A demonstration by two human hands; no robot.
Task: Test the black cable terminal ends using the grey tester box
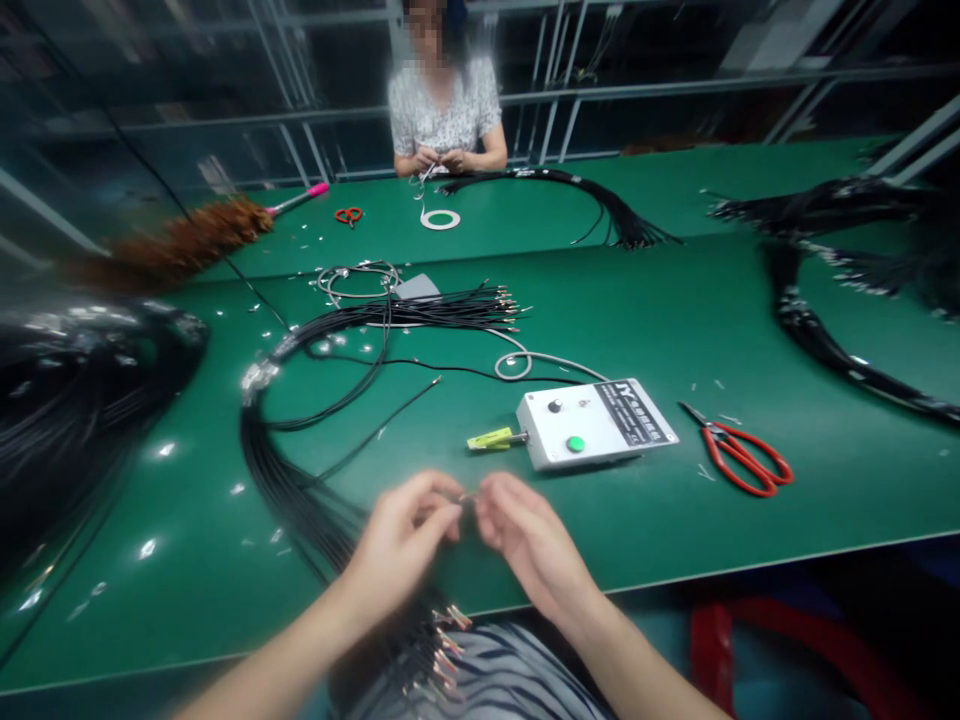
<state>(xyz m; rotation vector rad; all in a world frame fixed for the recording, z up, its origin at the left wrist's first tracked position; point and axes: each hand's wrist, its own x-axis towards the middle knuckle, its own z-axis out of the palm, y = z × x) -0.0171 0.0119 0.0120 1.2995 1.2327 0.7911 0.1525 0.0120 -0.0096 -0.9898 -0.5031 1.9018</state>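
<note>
My left hand [405, 530] is closed, thumb and forefinger pinching a thin dark cable end [466, 498] above the table's near edge. My right hand [529, 530] meets it from the other side, its curled fingers pressed together at the tip of that end; the tip itself is mostly hidden. A bundle of black cables [274, 465] curves across the table and passes beneath my left forearm. Its near ends, with bare copper-coloured tips [448, 645], hang over my lap. Just beyond my hands lies a white control box [570, 415] with a green button and a yellow-green clip [490, 440].
Red-handled scissors [746, 460] lie right of the box. More black cable bundles sit at far left [82, 400] and right [817, 330]. Across the green table [637, 300], a co-worker [446, 120] handles a thin strip near a white tape roll [440, 219]. A brown duster [202, 235] lies at back left.
</note>
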